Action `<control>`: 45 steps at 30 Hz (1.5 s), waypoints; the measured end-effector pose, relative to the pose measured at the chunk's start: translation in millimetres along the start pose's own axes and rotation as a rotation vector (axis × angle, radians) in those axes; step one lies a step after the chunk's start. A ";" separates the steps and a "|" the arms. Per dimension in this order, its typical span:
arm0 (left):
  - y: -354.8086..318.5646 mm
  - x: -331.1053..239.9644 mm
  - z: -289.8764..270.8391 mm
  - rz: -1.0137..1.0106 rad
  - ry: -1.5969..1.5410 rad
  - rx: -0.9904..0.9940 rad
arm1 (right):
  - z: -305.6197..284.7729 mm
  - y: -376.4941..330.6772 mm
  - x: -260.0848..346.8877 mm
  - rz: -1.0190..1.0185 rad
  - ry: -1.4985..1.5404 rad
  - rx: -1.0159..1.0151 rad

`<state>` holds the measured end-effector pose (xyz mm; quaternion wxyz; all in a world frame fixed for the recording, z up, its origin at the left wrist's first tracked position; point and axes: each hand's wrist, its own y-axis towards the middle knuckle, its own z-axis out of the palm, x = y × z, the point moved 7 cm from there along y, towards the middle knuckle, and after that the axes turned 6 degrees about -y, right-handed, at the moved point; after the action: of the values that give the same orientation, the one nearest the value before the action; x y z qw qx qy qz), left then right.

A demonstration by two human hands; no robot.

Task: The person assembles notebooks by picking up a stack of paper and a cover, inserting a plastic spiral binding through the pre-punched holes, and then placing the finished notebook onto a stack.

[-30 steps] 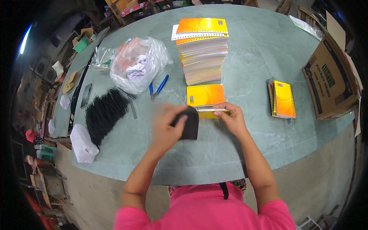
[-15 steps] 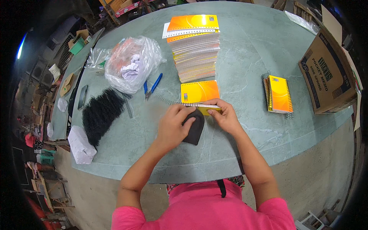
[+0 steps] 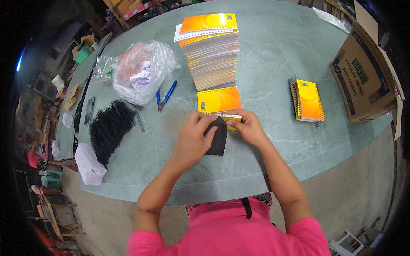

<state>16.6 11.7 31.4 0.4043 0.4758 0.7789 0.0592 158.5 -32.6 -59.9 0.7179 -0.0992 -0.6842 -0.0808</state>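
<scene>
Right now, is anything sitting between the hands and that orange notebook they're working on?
Nothing visible does. The left hand and the right hand are already at the near edge of the orange notebook, fingers on its binding edge. A black pad lies under the hands, beside that edge, not blocking them.

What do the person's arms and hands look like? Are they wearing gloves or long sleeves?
No gloves and no long sleeves. Both forearms are bare, and so are the left hand and the right hand. The person wears a bright pink short-sleeved top, with the sleeves ending above the elbows. A dark strap runs down the front of it. I see no watch, rings or bracelets.
</scene>
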 end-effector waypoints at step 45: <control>20.2 10.7 31.6 0.179 0.233 0.191 | -11.5 4.9 -5.9 -0.138 -0.084 -0.041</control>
<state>49.9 21.8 13.9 0.2571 0.5695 0.7772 0.0753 170.6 -30.9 -66.4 0.6790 -0.0698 -0.7173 -0.1400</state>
